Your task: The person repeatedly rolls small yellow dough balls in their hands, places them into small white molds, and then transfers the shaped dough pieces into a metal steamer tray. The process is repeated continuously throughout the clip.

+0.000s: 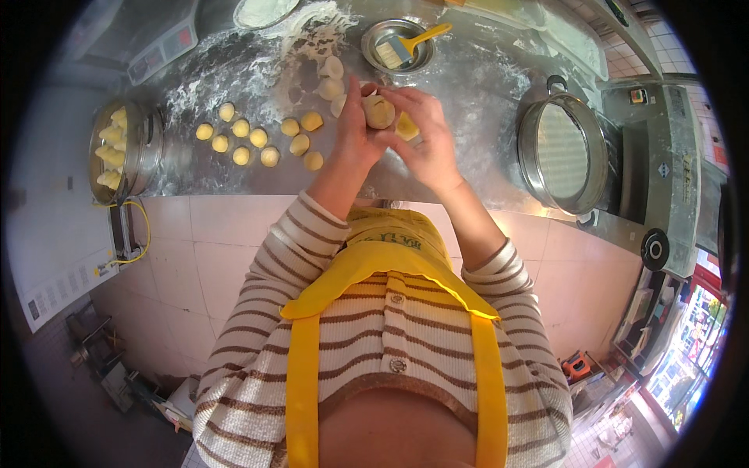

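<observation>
A pale, round dough ball [379, 112] with a creased top sits between my two hands above the metal worktop. My left hand [354, 136] cups it from the left with the thumb raised. From the other side, the fingers and thumb of my right hand [432, 133] curve around it. A yellow dough piece [407, 126] shows partly behind my right fingers; whether it touches them I cannot tell. Just beyond my left hand lie a few pale dough rounds [331, 89], one partly covered. Several yellow dough balls [258, 137] are spread on the worktop to the left.
A steel bowl [370, 55] holds a flat brush [404, 48] near the far side. Steamer baskets stand at both ends: one with shaped dough [153, 149] at left, another with a pale liner [595, 169] at right. Loose flour [316, 29] covers part of the steel worktop [480, 111].
</observation>
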`<state>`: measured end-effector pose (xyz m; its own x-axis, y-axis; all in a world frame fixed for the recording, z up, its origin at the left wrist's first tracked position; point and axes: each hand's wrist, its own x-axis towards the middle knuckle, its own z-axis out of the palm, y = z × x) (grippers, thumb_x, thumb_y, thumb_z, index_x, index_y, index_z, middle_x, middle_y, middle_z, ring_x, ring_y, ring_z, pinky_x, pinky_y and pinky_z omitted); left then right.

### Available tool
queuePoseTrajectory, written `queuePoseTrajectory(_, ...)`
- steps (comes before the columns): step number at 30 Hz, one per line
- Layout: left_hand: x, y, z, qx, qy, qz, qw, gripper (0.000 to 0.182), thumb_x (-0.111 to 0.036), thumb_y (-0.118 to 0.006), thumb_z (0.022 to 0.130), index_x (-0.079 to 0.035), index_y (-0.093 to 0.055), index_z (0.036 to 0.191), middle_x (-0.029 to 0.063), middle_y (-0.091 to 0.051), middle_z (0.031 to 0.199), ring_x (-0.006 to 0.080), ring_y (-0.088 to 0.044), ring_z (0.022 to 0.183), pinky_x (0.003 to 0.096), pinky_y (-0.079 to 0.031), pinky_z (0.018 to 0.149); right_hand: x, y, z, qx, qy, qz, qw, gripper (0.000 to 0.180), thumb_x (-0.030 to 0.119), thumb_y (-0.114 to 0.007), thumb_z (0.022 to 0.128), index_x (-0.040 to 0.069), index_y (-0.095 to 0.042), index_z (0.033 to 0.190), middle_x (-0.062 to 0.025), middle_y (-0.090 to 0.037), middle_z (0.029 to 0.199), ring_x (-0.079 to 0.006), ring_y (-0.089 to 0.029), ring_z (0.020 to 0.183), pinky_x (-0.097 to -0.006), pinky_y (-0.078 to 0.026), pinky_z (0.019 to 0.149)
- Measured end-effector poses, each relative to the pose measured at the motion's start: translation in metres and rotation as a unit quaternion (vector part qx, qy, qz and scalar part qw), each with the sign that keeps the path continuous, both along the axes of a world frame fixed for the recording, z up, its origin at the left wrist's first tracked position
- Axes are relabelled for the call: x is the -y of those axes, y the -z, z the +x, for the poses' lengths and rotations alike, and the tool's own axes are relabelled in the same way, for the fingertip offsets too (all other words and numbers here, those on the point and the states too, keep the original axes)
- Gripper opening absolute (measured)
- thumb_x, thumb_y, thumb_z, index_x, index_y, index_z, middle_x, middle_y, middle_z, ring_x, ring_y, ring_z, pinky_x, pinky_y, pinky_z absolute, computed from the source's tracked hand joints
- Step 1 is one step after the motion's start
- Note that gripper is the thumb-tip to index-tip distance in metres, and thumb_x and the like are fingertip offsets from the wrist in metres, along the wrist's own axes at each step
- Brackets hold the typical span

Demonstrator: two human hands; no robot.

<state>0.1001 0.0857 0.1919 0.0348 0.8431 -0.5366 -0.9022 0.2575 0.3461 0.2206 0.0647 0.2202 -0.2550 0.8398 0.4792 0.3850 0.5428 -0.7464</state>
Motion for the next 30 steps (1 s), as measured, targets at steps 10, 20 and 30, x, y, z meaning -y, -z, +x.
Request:
queuePoseTrajectory(10,0.026,0.014,0.003,-0.057,0.07,0.075,0.993,0.042,-0.043,-0.038,0.101,-0.004,-0.051,0.108,0.0073,-0.06,0.099,0.0217,-0.057,0.103,0.0349,-0.047,0.093,0.009,0.041,0.005,-0.346,-0.055,-0.374,0.859,0.039,0.007,-0.069,0.084,0.004,-0.056,0.121,-0.0067,-0.059,0.116,-0.0129,-0.058,0.099,-0.025,-0.047,0.086)
queuePoseTrajectory(20,0.031,0.013,0.017,-0.151,-0.074,0.125,0.978,0.047,-0.044,-0.046,0.098,0.0,-0.051,0.111,0.0104,-0.061,0.099,0.0239,-0.057,0.11,0.035,-0.043,0.098,0.031,0.052,-0.011,-0.336,-0.013,-0.375,0.864,0.03,0.017,-0.059,0.094,0.003,-0.057,0.12,-0.0063,-0.059,0.117,-0.0124,-0.056,0.104,-0.0271,-0.045,0.09)
queuePoseTrajectory(30,0.028,0.026,0.022,-0.081,-0.033,0.17,0.982,0.066,-0.057,-0.033,0.097,-0.002,-0.049,0.13,0.0091,-0.052,0.131,0.0225,-0.048,0.119,0.0352,-0.037,0.103,-0.012,0.03,-0.035,0.051,0.106,0.072,0.99,0.044,0.014,-0.057,0.086,0.001,-0.051,0.127,-0.0266,-0.047,0.131,-0.0441,-0.045,0.12,-0.0515,-0.039,0.096)
